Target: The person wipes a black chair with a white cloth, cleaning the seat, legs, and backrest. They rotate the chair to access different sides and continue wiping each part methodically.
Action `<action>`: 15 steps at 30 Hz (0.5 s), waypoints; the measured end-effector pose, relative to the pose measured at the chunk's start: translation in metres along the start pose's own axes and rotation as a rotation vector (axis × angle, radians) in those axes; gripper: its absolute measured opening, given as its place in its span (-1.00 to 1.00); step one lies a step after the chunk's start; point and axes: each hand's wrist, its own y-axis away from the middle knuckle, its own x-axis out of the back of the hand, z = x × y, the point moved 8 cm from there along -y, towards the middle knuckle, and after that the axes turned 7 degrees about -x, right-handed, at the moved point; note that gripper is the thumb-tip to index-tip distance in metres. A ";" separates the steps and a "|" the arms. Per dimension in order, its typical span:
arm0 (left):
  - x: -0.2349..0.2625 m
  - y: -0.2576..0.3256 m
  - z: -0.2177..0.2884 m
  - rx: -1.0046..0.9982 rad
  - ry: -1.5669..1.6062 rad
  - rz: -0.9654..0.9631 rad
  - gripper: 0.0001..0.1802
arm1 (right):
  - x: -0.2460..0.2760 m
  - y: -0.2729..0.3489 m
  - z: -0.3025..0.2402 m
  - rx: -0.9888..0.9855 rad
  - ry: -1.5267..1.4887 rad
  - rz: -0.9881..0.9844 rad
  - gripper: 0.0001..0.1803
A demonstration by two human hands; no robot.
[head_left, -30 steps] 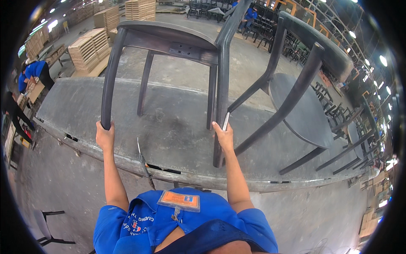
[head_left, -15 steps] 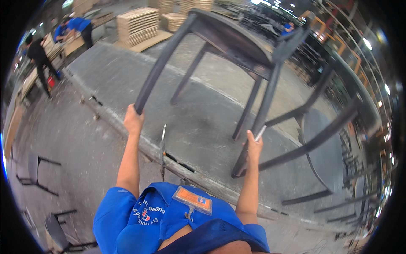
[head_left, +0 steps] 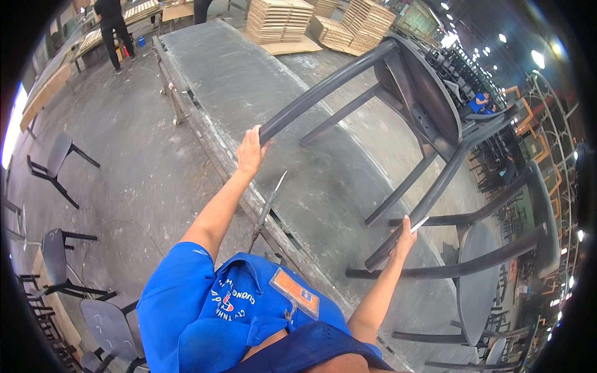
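Observation:
Both my hands hold up a dark wooden chair (head_left: 429, 99), tilted above a long grey table. My left hand (head_left: 252, 152) is closed round the end of one leg. Lower on the right, my right hand (head_left: 403, 239) grips another leg near its end. A small thin white piece (head_left: 420, 222) sticks out beside my right fingers; its kind is unclear. Close by on the right, a second dark chair (head_left: 476, 264) lies tipped on the table (head_left: 217, 68). Between my arms, a thin pointed tool (head_left: 268, 208) with a pale tip rests at the table's near edge.
Stacks of light wooden slats (head_left: 278, 22) stand beyond the table. Several dark chairs, one a grey-backed chair (head_left: 59, 155), stand on the floor at left. A person in black (head_left: 113, 31) is at a far bench; a person in blue (head_left: 477, 102) is far right.
The view has turned, so table and surroundings appear rotated clockwise. The held chair now sits further right in view and more tilted. Both hands keep their grip on its legs.

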 end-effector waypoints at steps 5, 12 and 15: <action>0.019 0.012 0.003 -0.073 -0.030 0.006 -0.26 | -0.002 0.007 0.001 0.022 0.009 -0.013 -0.63; -0.002 -0.024 0.050 -0.148 -0.043 -0.049 -0.14 | 0.005 0.018 0.014 0.036 0.083 0.056 -0.59; -0.012 -0.049 0.075 -0.164 -0.044 -0.063 -0.07 | 0.005 0.025 0.020 0.056 0.043 0.057 -0.60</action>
